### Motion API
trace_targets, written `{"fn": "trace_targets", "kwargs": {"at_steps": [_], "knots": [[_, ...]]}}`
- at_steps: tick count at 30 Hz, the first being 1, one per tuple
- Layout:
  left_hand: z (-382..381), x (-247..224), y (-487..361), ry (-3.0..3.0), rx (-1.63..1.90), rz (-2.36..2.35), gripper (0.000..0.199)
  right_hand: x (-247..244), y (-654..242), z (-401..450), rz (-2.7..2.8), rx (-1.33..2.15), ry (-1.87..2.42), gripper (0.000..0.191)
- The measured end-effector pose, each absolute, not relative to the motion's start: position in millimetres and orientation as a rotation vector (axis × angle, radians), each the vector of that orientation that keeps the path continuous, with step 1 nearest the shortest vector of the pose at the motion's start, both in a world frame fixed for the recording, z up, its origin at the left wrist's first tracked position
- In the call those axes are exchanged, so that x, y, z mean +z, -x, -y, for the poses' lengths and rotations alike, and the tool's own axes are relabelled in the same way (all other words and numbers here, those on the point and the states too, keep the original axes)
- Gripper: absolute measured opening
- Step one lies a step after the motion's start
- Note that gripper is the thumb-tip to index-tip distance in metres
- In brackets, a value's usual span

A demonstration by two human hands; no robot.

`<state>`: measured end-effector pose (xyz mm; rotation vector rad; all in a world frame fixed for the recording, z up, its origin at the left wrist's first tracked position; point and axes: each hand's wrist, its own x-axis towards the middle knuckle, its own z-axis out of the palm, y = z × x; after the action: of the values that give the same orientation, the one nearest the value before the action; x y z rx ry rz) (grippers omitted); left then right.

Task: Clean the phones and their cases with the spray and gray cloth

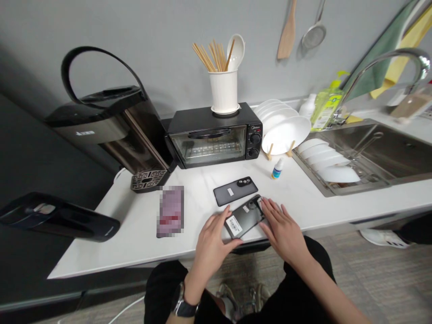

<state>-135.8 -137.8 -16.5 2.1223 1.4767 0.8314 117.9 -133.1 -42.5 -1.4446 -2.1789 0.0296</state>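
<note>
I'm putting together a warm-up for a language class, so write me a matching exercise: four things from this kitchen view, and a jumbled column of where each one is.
Things
1. Wooden spatula
2. Phone with a barcode label
3. White utensil pot
4. Small bottle with a blue label

Places
A. On top of the toaster oven
B. On the white counter, in front of the upright plates
C. Between the left hand and the right hand
D. Hanging against the grey wall

Right pairs: 1-D, 2-C, 3-A, 4-B
</note>
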Motion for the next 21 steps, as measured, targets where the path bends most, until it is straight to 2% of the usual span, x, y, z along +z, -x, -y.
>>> {"fn": "trace_targets", "kwargs": {"at_steps": [4,8,12,16,21], "knots": [[138,-18,135,-2.127,0.815,-1.473,0.1,-35,-83,124,2.225,0.103,1.367,0.06],[142,-24,137,-2.129,0.837,-1.5,0.091,-24,-38,151,2.35,0.247,1.189,0.065],[145,-25,137,-2.096,0.83,-1.553,0.101,-26,-54,170,2.44,0.274,1.134,0.064],[141,-21,136,-2.103,0.842,-1.543,0.115,-38,-103,152,2.299,0.109,1.346,0.063],[138,-17,135,-2.058,0.83,-1.537,0.117,-43,-103,118,2.133,0.002,1.498,0.062]]}}
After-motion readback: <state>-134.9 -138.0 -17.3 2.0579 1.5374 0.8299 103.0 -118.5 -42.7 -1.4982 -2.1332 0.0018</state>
